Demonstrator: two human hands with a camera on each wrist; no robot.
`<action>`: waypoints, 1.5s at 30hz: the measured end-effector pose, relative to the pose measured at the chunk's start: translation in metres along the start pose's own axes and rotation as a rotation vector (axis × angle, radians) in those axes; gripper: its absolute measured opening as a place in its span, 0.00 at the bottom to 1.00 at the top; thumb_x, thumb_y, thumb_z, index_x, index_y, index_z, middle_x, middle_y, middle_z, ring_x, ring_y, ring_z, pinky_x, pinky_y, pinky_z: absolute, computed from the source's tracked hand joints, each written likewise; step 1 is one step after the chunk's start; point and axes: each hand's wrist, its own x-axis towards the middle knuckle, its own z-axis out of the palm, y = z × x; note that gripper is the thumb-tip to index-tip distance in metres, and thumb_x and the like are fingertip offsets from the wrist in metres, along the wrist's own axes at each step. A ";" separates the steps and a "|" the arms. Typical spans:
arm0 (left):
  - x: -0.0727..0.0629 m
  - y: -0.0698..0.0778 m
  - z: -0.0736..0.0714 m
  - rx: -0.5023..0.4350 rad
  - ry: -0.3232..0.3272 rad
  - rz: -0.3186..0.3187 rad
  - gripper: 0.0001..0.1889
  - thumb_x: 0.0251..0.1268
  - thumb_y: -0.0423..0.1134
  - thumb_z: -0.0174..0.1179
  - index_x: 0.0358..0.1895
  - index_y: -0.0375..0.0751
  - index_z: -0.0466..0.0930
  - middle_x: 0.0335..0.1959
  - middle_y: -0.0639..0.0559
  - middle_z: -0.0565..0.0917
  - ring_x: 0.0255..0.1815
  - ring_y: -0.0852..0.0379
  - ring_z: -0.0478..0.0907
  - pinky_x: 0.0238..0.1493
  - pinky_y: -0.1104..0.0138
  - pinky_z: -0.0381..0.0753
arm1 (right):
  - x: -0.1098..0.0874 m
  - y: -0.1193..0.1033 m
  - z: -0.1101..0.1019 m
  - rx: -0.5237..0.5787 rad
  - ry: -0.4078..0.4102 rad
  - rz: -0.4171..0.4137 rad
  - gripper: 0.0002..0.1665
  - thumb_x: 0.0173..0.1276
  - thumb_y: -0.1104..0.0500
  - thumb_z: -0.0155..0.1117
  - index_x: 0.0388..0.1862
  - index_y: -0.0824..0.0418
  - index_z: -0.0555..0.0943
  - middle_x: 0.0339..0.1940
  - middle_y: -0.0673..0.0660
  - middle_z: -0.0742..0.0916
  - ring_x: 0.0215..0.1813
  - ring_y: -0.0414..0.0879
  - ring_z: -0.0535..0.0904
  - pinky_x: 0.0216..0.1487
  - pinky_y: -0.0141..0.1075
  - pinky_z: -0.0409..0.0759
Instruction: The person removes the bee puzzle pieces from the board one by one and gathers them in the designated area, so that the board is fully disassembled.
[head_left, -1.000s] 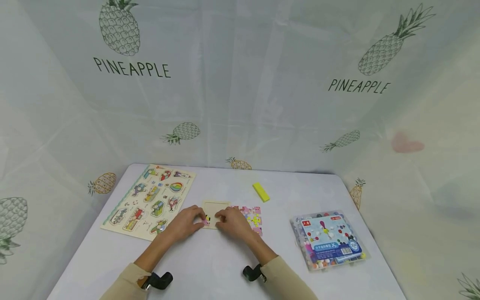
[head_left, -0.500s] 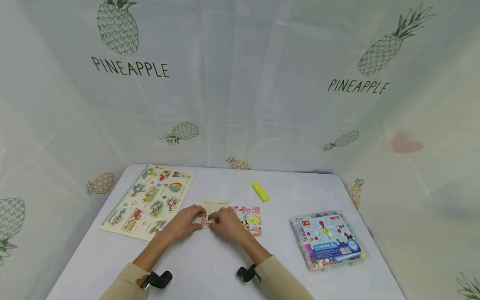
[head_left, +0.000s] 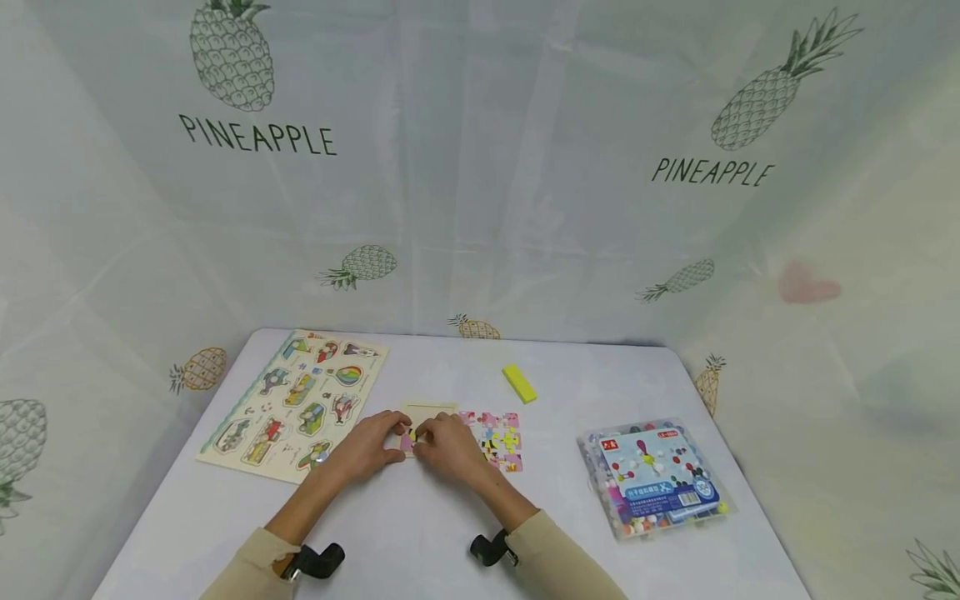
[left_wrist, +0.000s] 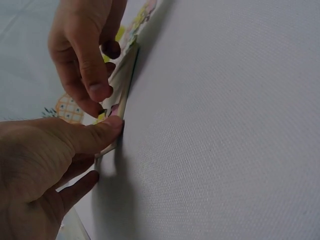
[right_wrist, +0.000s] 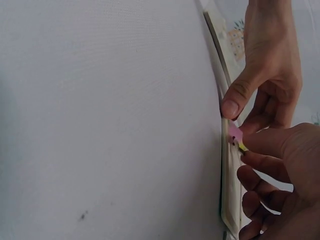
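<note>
A small wooden puzzle tray (head_left: 430, 409) lies on the white table between the hands. My left hand (head_left: 366, 446) grips its left side, thumb on the rim and fingers on the far side. Pink pieces (right_wrist: 234, 131) sit in the tray's near left corner. Beside them my right hand (head_left: 450, 447) pinches a yellow-and-black puzzle piece (right_wrist: 242, 147) low over the tray, thumb and index finger together; the fingers partly hide it. More jigsaw pieces, pink and yellow (head_left: 512, 439), lie grouped just right of the tray.
A large wooden board of vehicle pictures (head_left: 300, 400) lies at the left, close to my left hand. Behind the tray rests a yellow block (head_left: 519, 383). A clear plastic box of coloured balls (head_left: 656, 479) stands at the right. A pineapple-print curtain (head_left: 480, 167) surrounds the table.
My right hand has moved slightly left, bringing its fingertips to the pieces at the tray's left side. My left hand has stayed at the tray's edge.
</note>
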 end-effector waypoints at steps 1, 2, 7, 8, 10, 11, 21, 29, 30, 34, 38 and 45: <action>0.000 0.000 0.000 0.000 0.003 -0.001 0.26 0.51 0.36 0.78 0.55 0.43 0.79 0.42 0.55 0.83 0.44 0.56 0.80 0.49 0.56 0.79 | 0.000 0.000 0.000 0.010 0.008 0.000 0.10 0.66 0.55 0.71 0.44 0.56 0.88 0.32 0.47 0.81 0.36 0.40 0.72 0.37 0.31 0.71; 0.000 0.000 0.001 0.004 0.005 -0.001 0.26 0.50 0.36 0.78 0.55 0.43 0.80 0.41 0.55 0.83 0.44 0.56 0.80 0.49 0.57 0.79 | 0.000 0.000 0.000 0.021 0.015 0.000 0.09 0.66 0.55 0.71 0.43 0.55 0.88 0.32 0.47 0.81 0.36 0.39 0.73 0.37 0.31 0.71; 0.001 -0.001 0.002 0.017 0.016 0.003 0.26 0.50 0.35 0.78 0.54 0.43 0.80 0.40 0.55 0.83 0.43 0.56 0.81 0.48 0.57 0.79 | 0.000 -0.002 -0.004 0.083 0.024 -0.017 0.00 0.67 0.58 0.69 0.36 0.52 0.85 0.31 0.43 0.82 0.35 0.35 0.74 0.38 0.28 0.73; 0.001 -0.001 0.002 0.020 0.015 0.005 0.25 0.50 0.35 0.78 0.54 0.43 0.80 0.41 0.55 0.83 0.43 0.55 0.81 0.48 0.57 0.79 | 0.000 -0.002 -0.006 0.110 0.016 -0.017 0.01 0.68 0.57 0.69 0.35 0.53 0.85 0.31 0.42 0.83 0.34 0.33 0.74 0.37 0.28 0.73; 0.001 -0.001 0.003 0.021 0.016 0.009 0.26 0.50 0.35 0.78 0.54 0.43 0.81 0.41 0.54 0.83 0.44 0.55 0.81 0.48 0.57 0.80 | -0.001 0.000 -0.010 0.164 0.005 -0.010 0.02 0.69 0.57 0.68 0.35 0.53 0.84 0.30 0.41 0.83 0.31 0.32 0.74 0.34 0.27 0.74; 0.002 -0.001 0.003 0.021 0.016 0.011 0.26 0.50 0.35 0.78 0.54 0.43 0.81 0.41 0.54 0.83 0.44 0.55 0.81 0.48 0.57 0.80 | -0.001 0.001 -0.013 0.193 0.000 -0.003 0.03 0.70 0.57 0.67 0.35 0.53 0.84 0.30 0.41 0.84 0.31 0.32 0.75 0.33 0.27 0.74; 0.003 -0.001 0.001 0.006 -0.015 0.015 0.25 0.52 0.37 0.77 0.55 0.43 0.81 0.43 0.55 0.82 0.45 0.57 0.79 0.51 0.57 0.79 | -0.016 0.039 -0.060 0.325 -0.002 0.123 0.03 0.71 0.56 0.66 0.37 0.53 0.84 0.30 0.45 0.84 0.29 0.37 0.77 0.28 0.31 0.76; 0.002 -0.004 0.002 0.001 -0.013 0.007 0.24 0.53 0.37 0.76 0.55 0.42 0.81 0.44 0.54 0.83 0.47 0.56 0.80 0.51 0.58 0.79 | -0.037 0.063 -0.058 0.283 -0.141 0.144 0.03 0.66 0.59 0.68 0.32 0.56 0.85 0.24 0.45 0.84 0.27 0.37 0.76 0.28 0.31 0.74; 0.002 -0.004 0.001 0.000 -0.012 0.007 0.24 0.53 0.37 0.76 0.55 0.42 0.81 0.44 0.54 0.83 0.47 0.56 0.80 0.51 0.58 0.79 | -0.039 0.065 -0.055 0.274 -0.151 0.152 0.03 0.66 0.59 0.68 0.32 0.56 0.85 0.24 0.44 0.83 0.26 0.37 0.75 0.28 0.31 0.74; 0.001 -0.003 0.000 0.004 -0.015 0.004 0.24 0.54 0.37 0.76 0.56 0.42 0.81 0.44 0.53 0.83 0.47 0.55 0.81 0.51 0.58 0.79 | -0.043 0.067 -0.048 0.230 -0.136 0.148 0.03 0.65 0.60 0.68 0.30 0.55 0.85 0.22 0.44 0.82 0.26 0.37 0.74 0.27 0.30 0.73; 0.000 -0.002 -0.001 0.005 -0.012 -0.006 0.24 0.53 0.36 0.76 0.55 0.42 0.82 0.43 0.52 0.84 0.47 0.54 0.81 0.51 0.57 0.79 | -0.042 0.064 -0.046 0.195 -0.112 0.131 0.04 0.64 0.61 0.69 0.29 0.54 0.85 0.21 0.43 0.81 0.26 0.37 0.74 0.28 0.30 0.73; -0.001 -0.002 -0.003 0.001 -0.016 -0.025 0.24 0.54 0.35 0.76 0.55 0.42 0.82 0.44 0.52 0.84 0.48 0.53 0.81 0.52 0.56 0.79 | -0.038 0.060 -0.042 0.126 -0.100 0.093 0.04 0.64 0.61 0.69 0.29 0.55 0.85 0.22 0.43 0.81 0.27 0.37 0.73 0.30 0.30 0.73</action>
